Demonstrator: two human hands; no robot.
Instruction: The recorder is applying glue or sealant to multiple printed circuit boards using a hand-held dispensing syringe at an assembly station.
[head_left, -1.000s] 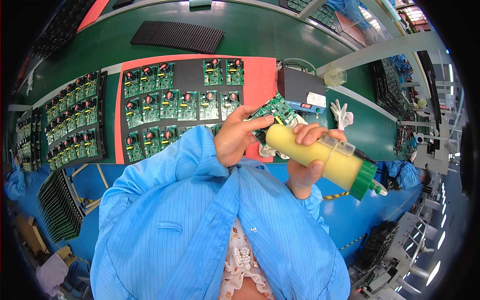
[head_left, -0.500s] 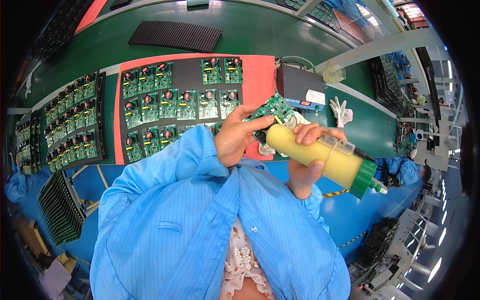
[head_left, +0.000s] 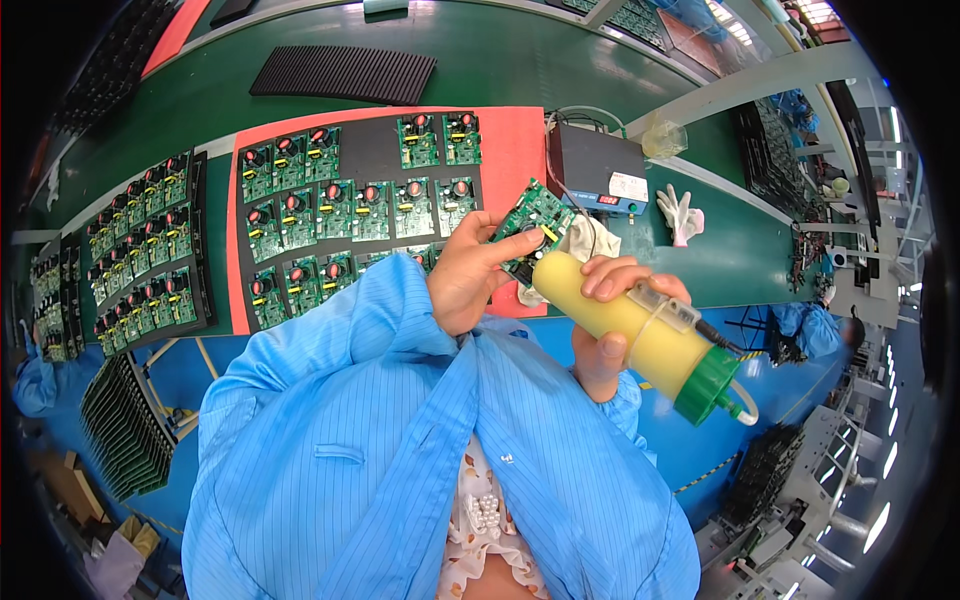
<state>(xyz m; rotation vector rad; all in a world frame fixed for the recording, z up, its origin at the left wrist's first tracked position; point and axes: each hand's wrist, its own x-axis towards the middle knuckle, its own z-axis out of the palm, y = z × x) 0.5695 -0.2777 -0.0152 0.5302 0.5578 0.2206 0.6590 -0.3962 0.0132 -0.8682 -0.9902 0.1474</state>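
My left hand (head_left: 462, 272) pinches a green circuit board (head_left: 533, 222) by its near-left edge, thumb stretched across its parts, and holds it tilted above the bench's front edge. My right hand (head_left: 603, 330) is wrapped round a thick dispensing syringe (head_left: 610, 318) filled with yellow stuff. The syringe's rounded front end lies close against the board's lower right part and hides its tip. At its other end a green cap (head_left: 708, 386) with a clear hose points down to the right. A clear clip with a black cable sits on the barrel.
Rows of circuit boards (head_left: 368, 210) lie on a black foam sheet over a red mat (head_left: 511, 140). More boards (head_left: 150, 240) sit in a tray at left. A dark dispenser box (head_left: 597, 165), a crumpled cloth (head_left: 592, 240) and a white glove (head_left: 680, 216) are at right. Ribbed black foam (head_left: 343, 75) lies behind.
The syringe's capped rear end has swung downward and slightly left. The board has tipped a little steeper in my left hand. Both holds are kept.
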